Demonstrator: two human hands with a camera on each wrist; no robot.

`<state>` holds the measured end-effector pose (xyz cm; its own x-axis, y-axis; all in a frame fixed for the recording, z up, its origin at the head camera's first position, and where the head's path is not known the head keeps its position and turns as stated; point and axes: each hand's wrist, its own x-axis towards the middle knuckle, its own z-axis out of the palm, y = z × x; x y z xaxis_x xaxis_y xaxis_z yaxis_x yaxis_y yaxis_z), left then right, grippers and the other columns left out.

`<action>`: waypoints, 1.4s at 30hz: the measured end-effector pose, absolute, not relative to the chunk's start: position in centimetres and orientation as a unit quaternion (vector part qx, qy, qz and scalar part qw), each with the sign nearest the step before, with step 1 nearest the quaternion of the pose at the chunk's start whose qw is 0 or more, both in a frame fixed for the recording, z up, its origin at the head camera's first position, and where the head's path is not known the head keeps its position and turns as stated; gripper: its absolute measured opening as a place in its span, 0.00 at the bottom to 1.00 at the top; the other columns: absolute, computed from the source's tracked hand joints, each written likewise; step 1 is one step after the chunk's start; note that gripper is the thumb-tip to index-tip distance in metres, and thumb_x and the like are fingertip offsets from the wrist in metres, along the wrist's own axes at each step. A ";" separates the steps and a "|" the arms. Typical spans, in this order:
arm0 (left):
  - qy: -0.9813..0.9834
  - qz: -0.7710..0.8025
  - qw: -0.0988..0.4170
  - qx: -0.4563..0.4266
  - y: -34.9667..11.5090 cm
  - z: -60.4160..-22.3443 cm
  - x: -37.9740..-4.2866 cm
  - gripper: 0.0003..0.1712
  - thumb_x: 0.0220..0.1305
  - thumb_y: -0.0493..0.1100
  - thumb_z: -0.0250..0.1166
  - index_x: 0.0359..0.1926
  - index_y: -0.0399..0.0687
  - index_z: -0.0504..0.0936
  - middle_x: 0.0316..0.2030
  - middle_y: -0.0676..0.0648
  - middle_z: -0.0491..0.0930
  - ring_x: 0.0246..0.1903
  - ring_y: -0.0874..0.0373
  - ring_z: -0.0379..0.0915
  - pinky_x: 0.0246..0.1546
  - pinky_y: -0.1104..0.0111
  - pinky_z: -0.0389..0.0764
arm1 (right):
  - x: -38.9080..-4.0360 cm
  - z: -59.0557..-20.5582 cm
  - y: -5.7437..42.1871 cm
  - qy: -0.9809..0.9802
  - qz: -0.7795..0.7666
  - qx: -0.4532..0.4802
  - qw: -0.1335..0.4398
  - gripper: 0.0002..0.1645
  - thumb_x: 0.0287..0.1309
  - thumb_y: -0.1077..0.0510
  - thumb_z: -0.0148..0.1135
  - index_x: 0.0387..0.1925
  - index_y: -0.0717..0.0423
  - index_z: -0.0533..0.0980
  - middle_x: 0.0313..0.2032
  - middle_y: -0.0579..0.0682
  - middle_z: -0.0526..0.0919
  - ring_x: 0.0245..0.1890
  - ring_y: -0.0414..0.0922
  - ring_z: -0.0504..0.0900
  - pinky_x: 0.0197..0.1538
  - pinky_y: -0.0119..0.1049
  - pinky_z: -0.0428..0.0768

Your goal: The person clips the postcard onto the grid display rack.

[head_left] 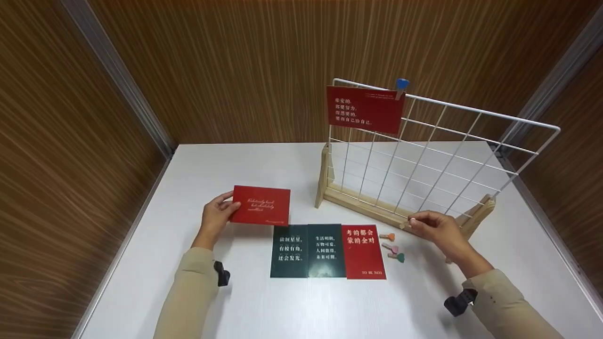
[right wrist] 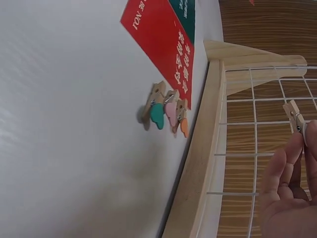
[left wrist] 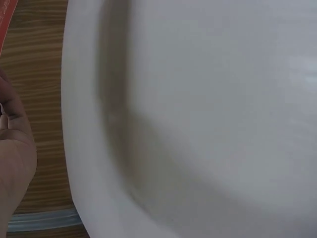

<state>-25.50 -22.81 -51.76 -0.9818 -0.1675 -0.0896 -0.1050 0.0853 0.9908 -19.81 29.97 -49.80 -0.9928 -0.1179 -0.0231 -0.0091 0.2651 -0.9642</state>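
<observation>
My left hand (head_left: 217, 215) pinches a red card (head_left: 262, 205) by its left edge, holding it raised above the table. In the left wrist view only part of that hand (left wrist: 15, 144) and a corner of the card (left wrist: 5, 20) show. My right hand (head_left: 438, 230) pinches a small wooden clothespin (right wrist: 295, 116) between thumb and fingers, in front of the wire grid (head_left: 438, 155). Fingers mostly cover the clothespin's end. Another red card (head_left: 365, 110) hangs at the grid's upper left, under a clothespin with a blue heart (head_left: 402, 84).
Two dark green cards (head_left: 289, 252) (head_left: 326, 251) and a red card (head_left: 365, 259) lie side by side on the white table (head_left: 282, 306). Right of them are clothespins with orange (head_left: 388, 237), pink (head_left: 391, 247) and green (head_left: 398, 257) tops. The grid stands in a wooden base (head_left: 367, 202).
</observation>
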 end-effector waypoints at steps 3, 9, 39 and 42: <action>-0.732 -0.676 0.026 0.086 -21.8 -51.2 -25.8 0.29 0.61 0.37 0.66 0.63 0.39 0.71 0.39 0.43 0.83 0.33 0.61 0.80 0.35 0.72 0.80 | -19.9 -49.3 29.9 0.804 -0.592 -0.043 0.038 0.22 0.59 0.58 0.65 0.49 0.71 0.76 0.39 0.47 0.81 0.39 0.37 0.78 0.43 0.30 0.80; -0.727 -0.683 0.030 0.068 -19.4 -49.9 -26.3 0.28 0.61 0.38 0.66 0.63 0.43 0.72 0.45 0.39 0.81 0.38 0.56 0.80 0.41 0.69 0.80 | -20.4 -48.4 29.5 0.788 -0.611 -0.073 0.022 0.19 0.60 0.61 0.63 0.46 0.74 0.75 0.38 0.51 0.81 0.39 0.37 0.79 0.44 0.33 0.80; -0.698 -0.715 0.046 -0.020 -10.9 -45.6 -27.5 0.27 0.58 0.38 0.68 0.60 0.45 0.76 0.42 0.42 0.83 0.41 0.51 0.80 0.43 0.63 0.80 | -21.2 -39.8 28.4 0.794 -0.592 -0.125 -0.056 0.17 0.62 0.62 0.61 0.45 0.74 0.76 0.37 0.43 0.84 0.37 0.36 0.82 0.43 0.27 0.79; -0.697 -0.714 0.047 -0.030 -10.2 -45.3 -27.5 0.27 0.58 0.38 0.68 0.60 0.44 0.76 0.42 0.42 0.83 0.41 0.51 0.80 0.44 0.62 0.80 | -21.2 -39.3 28.4 0.790 -0.597 -0.127 -0.064 0.16 0.61 0.62 0.62 0.45 0.74 0.77 0.37 0.43 0.84 0.36 0.36 0.82 0.43 0.27 0.79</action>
<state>-27.52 -10.23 -45.26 -0.9937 -0.0253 0.1091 0.1097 -0.0227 0.9937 -21.20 28.35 -39.25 -0.9595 -0.1235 0.2533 -0.2774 0.2555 -0.9262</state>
